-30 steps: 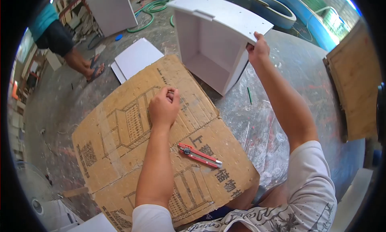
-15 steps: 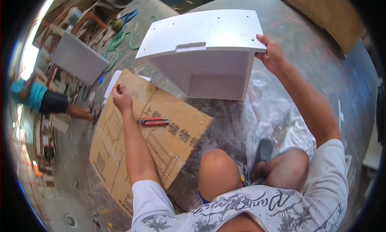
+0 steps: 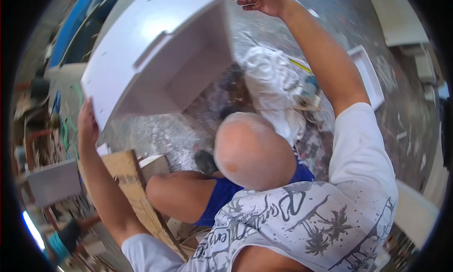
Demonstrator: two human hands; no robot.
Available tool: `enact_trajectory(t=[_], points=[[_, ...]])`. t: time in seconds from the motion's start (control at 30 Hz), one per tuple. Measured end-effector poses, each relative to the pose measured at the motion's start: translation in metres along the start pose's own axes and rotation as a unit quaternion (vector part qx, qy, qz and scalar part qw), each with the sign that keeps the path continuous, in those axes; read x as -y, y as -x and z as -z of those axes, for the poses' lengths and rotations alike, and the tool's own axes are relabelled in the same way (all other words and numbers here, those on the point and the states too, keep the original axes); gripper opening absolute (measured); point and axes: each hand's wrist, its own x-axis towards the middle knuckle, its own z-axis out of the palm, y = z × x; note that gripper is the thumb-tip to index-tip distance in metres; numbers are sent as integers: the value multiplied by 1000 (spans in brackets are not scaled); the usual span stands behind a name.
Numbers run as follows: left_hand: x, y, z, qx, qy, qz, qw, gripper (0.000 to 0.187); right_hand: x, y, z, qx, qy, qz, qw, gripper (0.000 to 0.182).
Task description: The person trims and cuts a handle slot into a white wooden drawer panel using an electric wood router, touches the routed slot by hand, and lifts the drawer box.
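Note:
A white box-shaped cabinet [image 3: 120,45] fills the upper left, its open hollow facing me. Its broad panel has a slot cut in the edge and small holes. At the panel's lower left corner, my left hand [image 3: 88,121] is against the edge, its fingers partly hidden and seemingly gripping it. Near the opposite corner at the top, my right hand [image 3: 264,1] has its fingers stretched out and apart, the tips beside the edge. Whether those tips touch the panel is hard to tell.
White cloth [image 3: 269,78] lies on the floor by my knee, with a yellow strip [image 3: 300,65] beside it. A shallow white tray-like piece [image 3: 370,78] is at right. Cardboard [image 3: 122,170] lies under my left arm. Another person's teal garment [image 3: 62,239] shows at lower left, near a grey panel [image 3: 54,182].
My view has turned, and the cabinet now appears closer and tilted. My left hand has moved from above the cardboard to the cabinet's corner. My right hand's fingers have opened out from their grip.

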Motion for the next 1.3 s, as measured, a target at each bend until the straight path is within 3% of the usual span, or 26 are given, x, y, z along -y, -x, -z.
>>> enact_trajectory(t=[0.07,0.1,0.17,0.2,0.27,0.33,0.37,0.47,0.5,0.53,0.57,0.7,0.73,0.77,0.87,0.97,1.03,1.17,1.27,1.3], points=[[-3,13,-21,-13,61,72,995,55,-14,39,47,-42,62,7,997,57],[3,15,-16,0,76,72,994,58,-18,63,67,-92,106,14,990,51],[-9,45,-51,-100,-11,82,992,58,-40,121,102,-177,192,22,965,44],[-11,56,-65,-152,-55,86,983,57,-55,142,124,-235,272,-9,933,47],[11,55,-59,-152,8,46,987,50,-110,180,181,-329,450,-26,830,55],[23,57,-48,-134,50,9,990,46,-179,208,236,-327,546,-190,747,58],[22,65,-56,-140,55,6,989,40,-239,218,274,-323,438,-315,778,61],[24,104,-83,-171,106,19,979,32,-296,262,229,-355,191,-416,815,59],[34,114,-78,-121,143,15,982,27,-307,267,221,-350,121,-407,835,59],[22,136,-121,-215,168,3,962,28,-319,267,215,-339,50,-396,852,59],[25,153,-128,-214,167,-8,962,28,-333,264,209,-322,-21,-387,864,59],[45,209,-156,-255,237,-35,937,31,-381,247,236,-362,-28,-374,854,56],[69,220,-140,-219,246,-40,943,32,-382,247,242,-328,-38,-384,862,58],[67,234,-149,-246,257,-41,934,32,-380,244,246,-295,-45,-392,870,59],[37,272,-217,-368,328,2,870,34,-395,236,247,-323,-67,-344,879,71],[32,300,-237,-281,330,7,901,39,-383,237,226,-330,-41,-281,900,71],[43,308,-240,-204,352,3,914,40,-360,238,215,-323,-15,-317,892,67],[32,313,-234,-93,335,55,936,38,-372,230,240,-307,-64,-251,916,62],[24,318,-181,94,70,139,983,41,-366,224,249,-330,-71,-128,933,54],[-7,321,-167,144,-154,98,973,45,-360,221,244,-326,-107,-61,937,52]])
